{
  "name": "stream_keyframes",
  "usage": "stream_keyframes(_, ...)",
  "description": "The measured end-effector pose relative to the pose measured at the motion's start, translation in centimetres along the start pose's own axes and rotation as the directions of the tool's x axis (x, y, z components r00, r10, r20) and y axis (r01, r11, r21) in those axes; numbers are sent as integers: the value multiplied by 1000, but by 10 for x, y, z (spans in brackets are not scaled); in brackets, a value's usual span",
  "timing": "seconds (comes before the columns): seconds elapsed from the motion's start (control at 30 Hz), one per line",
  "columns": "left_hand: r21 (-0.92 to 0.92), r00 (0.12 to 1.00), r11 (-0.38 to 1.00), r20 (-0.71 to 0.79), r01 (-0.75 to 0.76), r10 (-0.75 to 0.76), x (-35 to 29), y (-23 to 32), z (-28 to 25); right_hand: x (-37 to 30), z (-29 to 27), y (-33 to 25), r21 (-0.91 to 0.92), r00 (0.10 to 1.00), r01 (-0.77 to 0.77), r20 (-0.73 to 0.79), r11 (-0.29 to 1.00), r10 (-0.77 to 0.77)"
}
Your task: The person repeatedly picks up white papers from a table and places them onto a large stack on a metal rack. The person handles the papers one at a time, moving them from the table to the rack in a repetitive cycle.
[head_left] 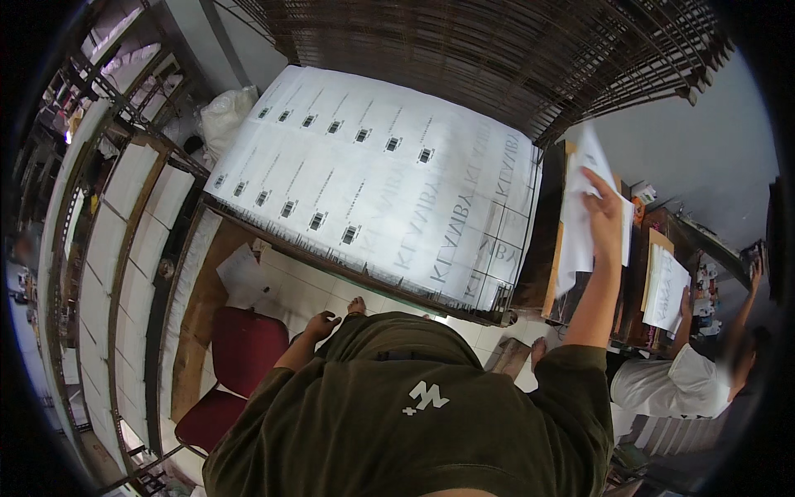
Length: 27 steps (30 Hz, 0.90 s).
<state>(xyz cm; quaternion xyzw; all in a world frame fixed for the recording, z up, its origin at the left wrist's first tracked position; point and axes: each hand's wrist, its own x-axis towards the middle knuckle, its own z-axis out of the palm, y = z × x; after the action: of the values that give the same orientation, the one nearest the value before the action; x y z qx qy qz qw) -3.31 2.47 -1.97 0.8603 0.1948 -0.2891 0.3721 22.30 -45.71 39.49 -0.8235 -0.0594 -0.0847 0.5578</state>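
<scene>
My right hand [604, 209] reaches far out to the right and grips a thin white sheet [577, 236]. One end of the sheet lifts above the fingers and looks blurred. It hangs over a board or stack edge beside a drying rack. My left hand [321, 325] hangs low by my side near the maroon chair, loosely open, with nothing seen in it. In front of me the wire-mesh rack tray [505, 240] carries a broad layer of white printed sheets [331, 174] with rows of small dark marks and large grey lettering.
Many more wire-mesh trays [497, 50] are raised above the far side. A maroon chair [248, 352] stands at lower left, beside long shelves [124, 248]. At right, a co-worker in a white shirt [675, 385] handles another white sheet [665, 290] at a bench.
</scene>
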Motion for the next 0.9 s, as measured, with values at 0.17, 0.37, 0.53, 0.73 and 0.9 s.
stream_keyframes(0.17, 40, 998, 998, 14, 55, -55, 5, -34, -7, -15, 80, -80, 27, 920, -68, 388, 997, 52)
stream_keyframes(0.37, 1, 991, 991, 10, 135, -135, 5, -59, -20, -27, 97, -141, 223, 899, -29, 432, 974, -72)
stream_keyframes(0.53, -11, 996, 996, -2, 90, -90, 12, -58, -27, -30, 53, -106, 300, 985, 90, 116, 950, -130)
stream_keyframes(0.73, -7, 998, 998, 5, 58, -58, 8, -40, -39, -62, 42, 30, 241, 980, -134, -112, 961, 165)
stream_keyframes(0.9, 11, 997, 998, 45, 58, -58, 12, -43, -46, -108, 74, 178, 421, 945, -273, -53, 865, 324)
